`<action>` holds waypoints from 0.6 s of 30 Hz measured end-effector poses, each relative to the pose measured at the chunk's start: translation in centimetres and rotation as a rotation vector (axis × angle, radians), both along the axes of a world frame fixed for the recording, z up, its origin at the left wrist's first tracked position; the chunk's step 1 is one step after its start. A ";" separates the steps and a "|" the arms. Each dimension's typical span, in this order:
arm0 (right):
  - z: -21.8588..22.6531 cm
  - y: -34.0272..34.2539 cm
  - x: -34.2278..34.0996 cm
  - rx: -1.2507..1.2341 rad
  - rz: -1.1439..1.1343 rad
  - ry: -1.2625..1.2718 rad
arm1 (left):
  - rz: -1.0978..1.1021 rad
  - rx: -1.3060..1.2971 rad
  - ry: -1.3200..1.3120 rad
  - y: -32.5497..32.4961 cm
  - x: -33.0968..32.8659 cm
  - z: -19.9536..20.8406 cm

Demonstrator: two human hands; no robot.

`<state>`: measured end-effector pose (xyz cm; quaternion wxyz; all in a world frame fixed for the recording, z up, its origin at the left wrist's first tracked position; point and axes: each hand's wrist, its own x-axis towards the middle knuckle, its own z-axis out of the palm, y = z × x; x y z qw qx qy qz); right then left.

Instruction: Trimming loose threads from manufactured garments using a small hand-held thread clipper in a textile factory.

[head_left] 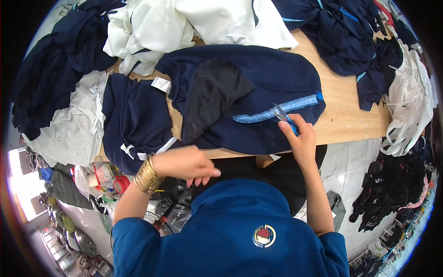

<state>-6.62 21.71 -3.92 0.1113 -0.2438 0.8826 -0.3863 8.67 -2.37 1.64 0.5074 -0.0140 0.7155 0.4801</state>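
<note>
1. Right hand point(303, 138), 3 o'clock, pinches one blue snips point(291, 124) — above one navy garment point(272, 81), 12–1 o'clock.
2. Left hand point(182, 162), 8 o'clock: fingers loosely apart.
3. One printed white label point(161, 84), 10 o'clock.

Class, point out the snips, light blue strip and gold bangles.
Snips point(286, 120): head view, where blades meet handle.
Light blue strip point(299, 103): head view, stretch right of blades.
Gold bangles point(148, 177): head view, middle of stack.

Wears a blue short-sleeved shirt point(203, 244), plain across most of the front, with sleeves point(134, 237) reaching near the elbows. Carries one round emblem point(263, 236) right of centre: pale curved outline, red upper part. Also wears a stack of thin, shiny gold-coloured bangles point(148, 176) just behind the left hand point(184, 164).
</note>
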 end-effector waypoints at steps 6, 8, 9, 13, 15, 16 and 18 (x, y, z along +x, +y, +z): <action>-0.4 -1.5 0.1 -0.131 -0.047 0.000 | 0.453 -0.030 0.860 2.8 -0.1 -1.7; 0.0 -2.1 0.3 -0.096 -0.010 0.003 | 0.505 -0.444 1.244 3.0 -1.5 -2.5; -0.4 -2.2 0.3 -0.110 0.020 -0.029 | 0.527 -0.543 1.275 2.6 -1.9 -3.2; -1.1 -2.7 0.6 -0.136 0.038 -0.268 | 0.500 -0.704 1.297 1.3 -2.1 -6.2; -2.0 -2.2 0.6 -0.130 0.036 -0.246 | 0.458 -0.713 1.294 1.4 -2.2 -6.3; -2.3 -2.1 0.7 -0.126 0.037 -0.223 | 0.479 -0.715 1.324 1.6 -2.4 -6.2; -2.2 -2.2 0.8 -0.122 0.043 -0.206 | 0.499 -0.721 1.351 1.5 -2.4 -6.2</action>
